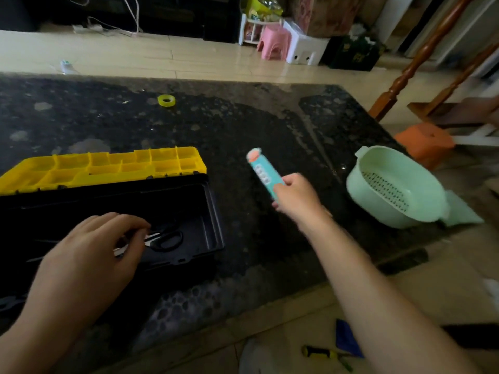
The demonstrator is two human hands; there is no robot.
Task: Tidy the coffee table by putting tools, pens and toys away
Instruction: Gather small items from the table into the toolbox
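Put-away step. Open toolbox [189, 203] under my left fingers [127, 221]. Basket [353, 187] sits right of my right fingers [291, 182], which are clamped on the teal toy [263, 171]. Left fingers curl over the scissors [168, 240], grip unclear. Next, probably: toy into basket.

The left hand [89, 255] and right hand [297, 198], like both forearms, are bare as far as the view shows.

Home living room: stools [272, 44], coffee table [243, 125]
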